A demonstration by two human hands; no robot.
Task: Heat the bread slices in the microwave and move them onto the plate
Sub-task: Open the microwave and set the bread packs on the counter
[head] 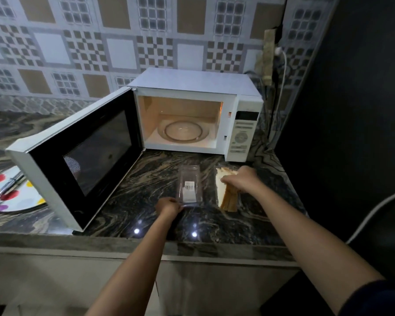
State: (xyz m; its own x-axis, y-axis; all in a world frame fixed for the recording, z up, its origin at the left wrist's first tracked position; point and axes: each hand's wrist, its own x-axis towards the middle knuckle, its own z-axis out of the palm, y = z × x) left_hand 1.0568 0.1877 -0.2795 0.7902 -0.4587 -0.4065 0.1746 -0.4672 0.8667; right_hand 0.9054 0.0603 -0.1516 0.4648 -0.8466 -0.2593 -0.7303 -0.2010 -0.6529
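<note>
The scene was dim and soft all over. The strongest light was a warm orange glow inside the microwave (180, 115). Small white glare spots shone on the polished counter (146, 179). The right side sank into near-black shadow. Wide-angle distortion bent the wall (123, 42) tiles and the counter edge.

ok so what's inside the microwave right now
Only the glass turntable shows inside the open microwave, with the light on. No bread is in there; the bread slices are on the counter, held by the right hand. The cavity's ceiling is hidden from this angle.
</note>
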